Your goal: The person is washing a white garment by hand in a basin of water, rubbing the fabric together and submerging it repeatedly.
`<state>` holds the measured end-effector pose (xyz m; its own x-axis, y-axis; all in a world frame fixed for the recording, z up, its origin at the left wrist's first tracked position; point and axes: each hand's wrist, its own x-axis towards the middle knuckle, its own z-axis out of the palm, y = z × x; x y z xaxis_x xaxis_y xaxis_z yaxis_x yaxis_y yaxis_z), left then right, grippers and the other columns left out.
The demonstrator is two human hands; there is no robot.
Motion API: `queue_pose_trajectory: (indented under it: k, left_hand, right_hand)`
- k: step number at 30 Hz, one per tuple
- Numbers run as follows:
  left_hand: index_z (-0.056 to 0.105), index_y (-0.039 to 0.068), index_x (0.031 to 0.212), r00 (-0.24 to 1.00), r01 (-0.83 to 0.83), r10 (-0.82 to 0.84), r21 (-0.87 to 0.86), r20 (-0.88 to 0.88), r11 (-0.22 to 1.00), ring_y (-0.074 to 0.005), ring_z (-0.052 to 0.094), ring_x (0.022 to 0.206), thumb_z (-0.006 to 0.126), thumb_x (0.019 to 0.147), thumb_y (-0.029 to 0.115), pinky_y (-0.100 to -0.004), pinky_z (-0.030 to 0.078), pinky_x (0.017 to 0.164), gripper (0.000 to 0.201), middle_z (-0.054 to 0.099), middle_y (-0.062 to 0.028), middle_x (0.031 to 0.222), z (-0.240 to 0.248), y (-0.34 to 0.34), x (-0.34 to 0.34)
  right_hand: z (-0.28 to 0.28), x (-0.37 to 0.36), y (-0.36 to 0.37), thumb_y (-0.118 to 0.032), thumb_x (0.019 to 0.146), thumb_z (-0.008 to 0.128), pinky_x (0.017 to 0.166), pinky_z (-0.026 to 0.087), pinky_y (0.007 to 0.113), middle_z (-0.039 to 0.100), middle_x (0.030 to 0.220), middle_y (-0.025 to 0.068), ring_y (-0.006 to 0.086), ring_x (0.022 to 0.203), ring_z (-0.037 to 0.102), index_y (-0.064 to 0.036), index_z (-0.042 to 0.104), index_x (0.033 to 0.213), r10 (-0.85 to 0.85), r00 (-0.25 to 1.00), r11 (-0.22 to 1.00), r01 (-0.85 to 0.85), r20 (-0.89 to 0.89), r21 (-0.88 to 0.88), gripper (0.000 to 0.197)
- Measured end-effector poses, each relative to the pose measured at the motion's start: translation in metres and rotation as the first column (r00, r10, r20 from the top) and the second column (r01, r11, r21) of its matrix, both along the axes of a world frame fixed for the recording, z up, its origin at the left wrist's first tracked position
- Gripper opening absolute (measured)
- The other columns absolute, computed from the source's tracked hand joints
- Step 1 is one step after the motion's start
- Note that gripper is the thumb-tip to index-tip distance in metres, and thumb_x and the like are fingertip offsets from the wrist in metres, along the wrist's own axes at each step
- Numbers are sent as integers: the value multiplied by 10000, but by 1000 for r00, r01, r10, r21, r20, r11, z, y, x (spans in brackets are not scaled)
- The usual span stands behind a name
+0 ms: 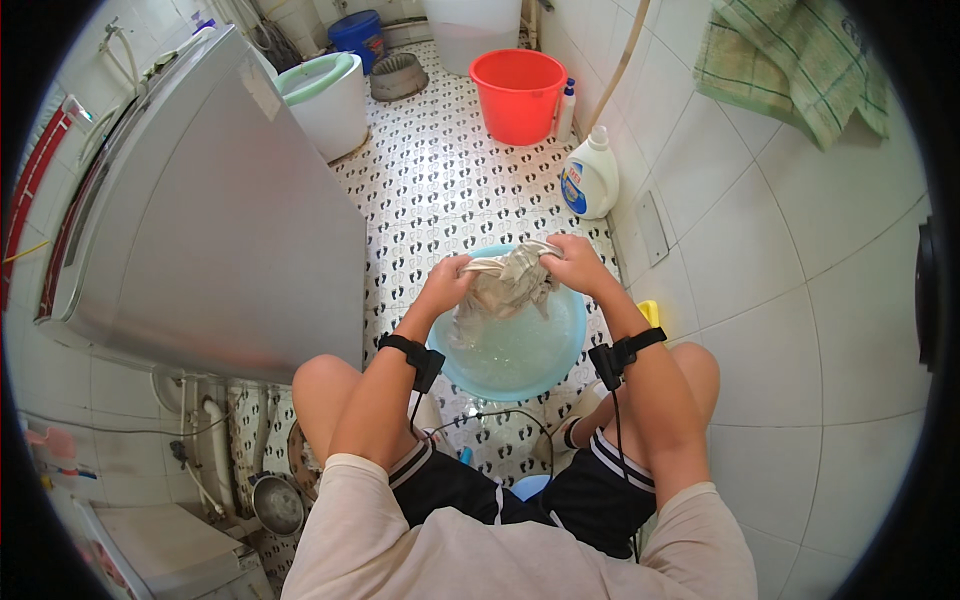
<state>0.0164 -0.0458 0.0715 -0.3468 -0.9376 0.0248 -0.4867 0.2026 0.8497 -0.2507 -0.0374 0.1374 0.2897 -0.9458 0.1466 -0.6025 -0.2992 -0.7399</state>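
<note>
A wet, light-coloured cloth [510, 284] is stretched between my two hands above a light blue basin [578, 352]. My left hand [447, 284] is closed on its left end, and my right hand [577, 266] grips the right end near the basin's far rim. The cloth's middle is bunched and sags down over the water [510, 355], which looks cloudy with some suds. Whether its lowest part dips into the water I cannot tell. The basin stands on the floor between my legs.
A red bucket [517, 97] and a white detergent jug [592, 178] stand ahead along the right wall. To the left is a large grey appliance [230, 220], with a white toilet [325, 105] beyond it. Cables hang from the black straps [626, 352] on my forearms.
</note>
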Motion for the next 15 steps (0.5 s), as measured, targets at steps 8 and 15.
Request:
queue_pose_trajectory:
  k: [8, 15]
  left_hand:
    - [621, -19, 903, 994, -2, -9, -105, -107, 994, -117, 507, 658, 563, 868, 114, -299, 442, 630, 149, 573, -75, 691, 53, 10, -19]
    - [629, -23, 873, 993, -65, 44, -203, -106, 977, -123, 542, 651, 580, 834, 119, -306, 456, 623, 156, 590, -91, 681, 83, 16, -27]
  right_hand:
    - [-44, -2, 9, -281, 662, 678, 752, 503, 405, 633, 816, 235, 376, 803, 624, 34, 602, 893, 75, 981, 993, -57, -178, 105, 398]
    - [-53, 13, 18, -353, 650, 756, 661, 483, 362, 603, 739, 131, 281, 699, 603, -57, 510, 1096, 183, 980, 947, -154, -80, 283, 589]
